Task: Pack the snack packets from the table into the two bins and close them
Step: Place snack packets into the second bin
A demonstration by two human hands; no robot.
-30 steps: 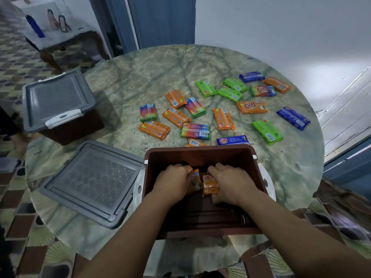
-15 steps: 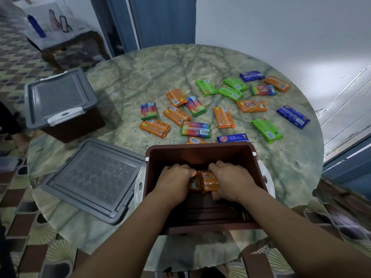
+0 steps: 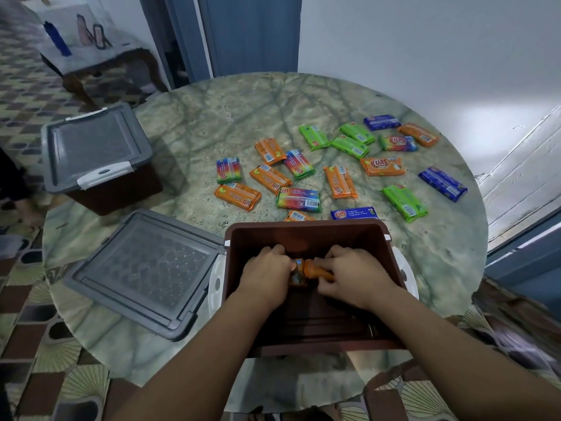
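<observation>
Both my forearms reach forward and down from the near edge of the round marble table point(image 3: 212, 117) into the open brown bin point(image 3: 306, 229) that stands at the table's near side. My left hand point(image 3: 267, 273) lies knuckles up inside the bin, fingers curled over the left end of an orange packet point(image 3: 315, 270). My right hand point(image 3: 355, 276) mirrors it, knuckles up, fingers folded round the right end of the same packet, thumb low on the near side. The packet sits between the two hands, low in the bin toward its far wall; a second orange wrapper point(image 3: 299, 279) shows just below it, and I cannot tell which hand, if either, touches that one.

The bin's grey lid point(image 3: 142, 268) lies flat on the table just left of the bin, touching its left rim. The second bin point(image 3: 100, 156), brown with a grey lid on top and a white latch, stands at the table's far left edge.

The remaining snack packets lie scattered beyond the open bin: orange ones point(image 3: 238, 196), green ones point(image 3: 403, 202), blue ones point(image 3: 441, 183) and rainbow-striped ones point(image 3: 299, 199). A blue packet point(image 3: 353, 213) and an orange one point(image 3: 299, 216) lie just behind the bin's far wall, partly hidden by it.
</observation>
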